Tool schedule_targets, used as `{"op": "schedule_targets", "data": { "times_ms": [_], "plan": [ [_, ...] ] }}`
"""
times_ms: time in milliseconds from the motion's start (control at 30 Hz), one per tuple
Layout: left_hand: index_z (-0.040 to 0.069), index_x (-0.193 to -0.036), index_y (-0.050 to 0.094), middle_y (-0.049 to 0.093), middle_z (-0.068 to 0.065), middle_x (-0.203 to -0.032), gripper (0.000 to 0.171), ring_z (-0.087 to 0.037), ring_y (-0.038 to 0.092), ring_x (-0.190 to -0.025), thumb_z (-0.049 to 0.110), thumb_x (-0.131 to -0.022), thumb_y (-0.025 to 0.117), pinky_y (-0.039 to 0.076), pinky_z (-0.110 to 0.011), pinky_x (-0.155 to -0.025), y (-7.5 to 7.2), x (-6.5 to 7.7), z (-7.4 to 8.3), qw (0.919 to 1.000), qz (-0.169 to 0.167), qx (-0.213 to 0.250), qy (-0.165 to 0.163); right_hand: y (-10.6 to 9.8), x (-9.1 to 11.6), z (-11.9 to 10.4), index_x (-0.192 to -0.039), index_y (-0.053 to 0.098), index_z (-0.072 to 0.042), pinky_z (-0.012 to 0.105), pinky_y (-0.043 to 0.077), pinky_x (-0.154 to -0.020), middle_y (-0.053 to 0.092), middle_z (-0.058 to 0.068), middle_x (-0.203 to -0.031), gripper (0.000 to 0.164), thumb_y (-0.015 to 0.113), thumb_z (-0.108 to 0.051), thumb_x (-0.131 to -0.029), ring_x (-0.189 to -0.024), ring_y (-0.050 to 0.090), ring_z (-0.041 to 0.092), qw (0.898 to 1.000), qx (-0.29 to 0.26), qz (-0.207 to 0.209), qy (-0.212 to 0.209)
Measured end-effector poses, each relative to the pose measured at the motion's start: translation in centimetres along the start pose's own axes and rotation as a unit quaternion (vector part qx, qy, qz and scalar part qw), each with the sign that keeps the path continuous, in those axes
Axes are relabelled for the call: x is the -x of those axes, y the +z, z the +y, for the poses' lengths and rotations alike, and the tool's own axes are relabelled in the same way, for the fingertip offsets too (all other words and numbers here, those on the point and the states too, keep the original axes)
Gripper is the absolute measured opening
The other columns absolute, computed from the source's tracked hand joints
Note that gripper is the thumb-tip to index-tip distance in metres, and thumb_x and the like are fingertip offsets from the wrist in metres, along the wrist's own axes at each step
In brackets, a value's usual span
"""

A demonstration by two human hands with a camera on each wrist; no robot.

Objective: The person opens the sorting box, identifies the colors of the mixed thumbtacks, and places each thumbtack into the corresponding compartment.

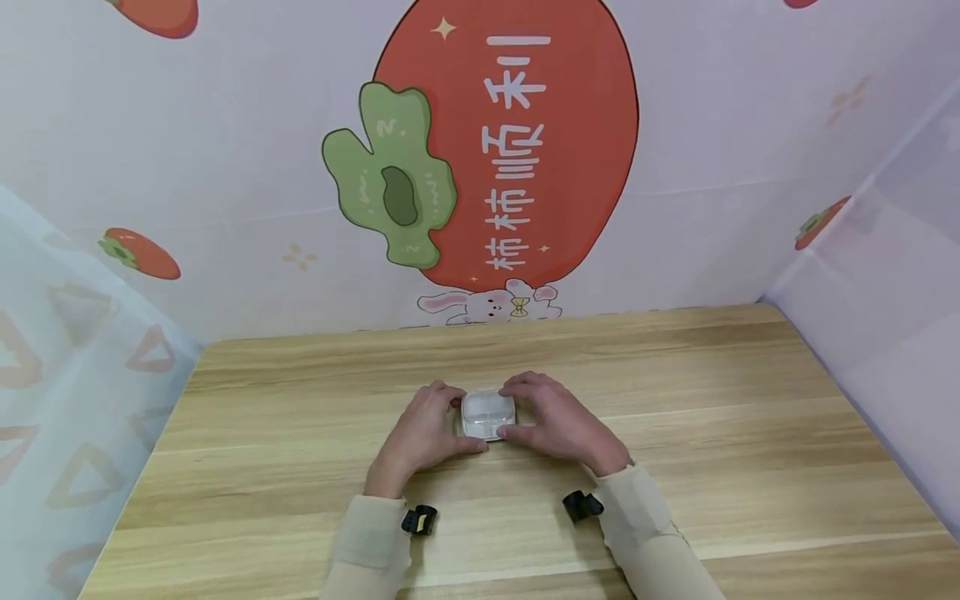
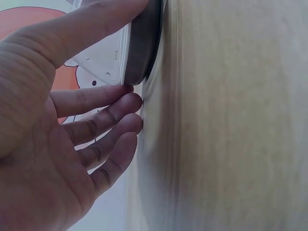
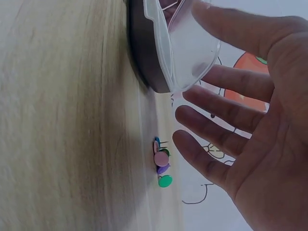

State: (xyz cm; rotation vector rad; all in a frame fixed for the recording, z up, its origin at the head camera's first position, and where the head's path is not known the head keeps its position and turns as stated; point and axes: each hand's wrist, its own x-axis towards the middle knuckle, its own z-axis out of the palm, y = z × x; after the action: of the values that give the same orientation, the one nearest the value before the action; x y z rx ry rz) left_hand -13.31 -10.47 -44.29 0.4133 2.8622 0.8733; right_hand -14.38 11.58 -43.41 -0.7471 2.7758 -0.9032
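Observation:
A small clear plastic box (image 1: 488, 414) with a divided inside and a dark lower side sits on the wooden tabletop between both hands. My left hand (image 1: 426, 427) grips its left side, thumb along the near edge and index fingertip at the far corner; the other fingers hang loosely curled beside it. From the right, my right hand (image 1: 558, 421) holds the box's transparent upper part between thumb and index finger. Several colourful thumbtacks (image 3: 161, 160) lie on the table beyond that hand in the right wrist view; the head view does not show them. Whether the lid is raised, I cannot tell.
The wooden table (image 1: 285, 492) runs back to a printed cloth wall (image 1: 247, 167) with a large red persimmon. Cloth sides rise at left and right. Small black cameras (image 1: 582, 505) sit at both wrists.

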Motion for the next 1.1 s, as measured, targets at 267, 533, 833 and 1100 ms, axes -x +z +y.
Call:
{"op": "schedule_targets", "data": {
  "times_ms": [267,533,833,1100],
  "plan": [
    [0.010,-0.111,0.059,0.051,0.003,-0.100,0.068,-0.014,0.045,-0.091,0.050,-0.059,0.080,0.042,-0.030,-0.078,0.06,-0.13,0.13,1.0000,0.002,0.007,-0.004,-0.04,-0.07,0.05,-0.115,0.063,-0.016,0.033,0.039,-0.093,0.054,-0.007,-0.117,0.044,0.063,-0.046,-0.082,-0.109,0.048,0.013,1.000,0.000,0.011,-0.010],
    [0.008,-0.107,0.059,0.052,0.001,-0.096,0.068,-0.014,0.046,-0.087,0.048,-0.057,0.082,0.042,-0.029,-0.076,0.19,-0.22,0.09,0.9999,0.007,0.012,-0.009,0.13,-0.12,0.15,-0.111,0.064,-0.018,0.030,0.041,-0.089,0.059,-0.008,-0.110,0.039,0.061,-0.046,-0.083,-0.102,0.052,0.011,0.998,-0.038,0.043,-0.012],
    [0.008,-0.110,0.059,0.053,0.001,-0.099,0.072,-0.014,0.046,-0.091,0.049,-0.056,0.082,0.042,-0.031,-0.080,0.13,-0.23,0.11,0.9995,0.003,0.018,-0.025,0.37,-0.39,0.14,-0.106,0.067,-0.018,0.031,0.044,-0.082,0.061,-0.011,-0.105,0.033,0.058,-0.043,-0.087,-0.098,0.055,0.012,0.993,-0.080,0.090,0.010],
    [0.008,-0.113,0.058,0.053,0.002,-0.100,0.074,-0.015,0.047,-0.093,0.048,-0.056,0.082,0.041,-0.031,-0.082,0.24,-0.25,-0.03,0.9995,0.005,0.024,-0.020,0.82,-0.73,-0.08,-0.101,0.068,-0.022,0.024,0.045,-0.075,0.061,-0.015,-0.098,0.021,0.061,-0.035,-0.087,-0.087,0.054,0.005,0.986,-0.077,0.142,0.047]
  ]
}}
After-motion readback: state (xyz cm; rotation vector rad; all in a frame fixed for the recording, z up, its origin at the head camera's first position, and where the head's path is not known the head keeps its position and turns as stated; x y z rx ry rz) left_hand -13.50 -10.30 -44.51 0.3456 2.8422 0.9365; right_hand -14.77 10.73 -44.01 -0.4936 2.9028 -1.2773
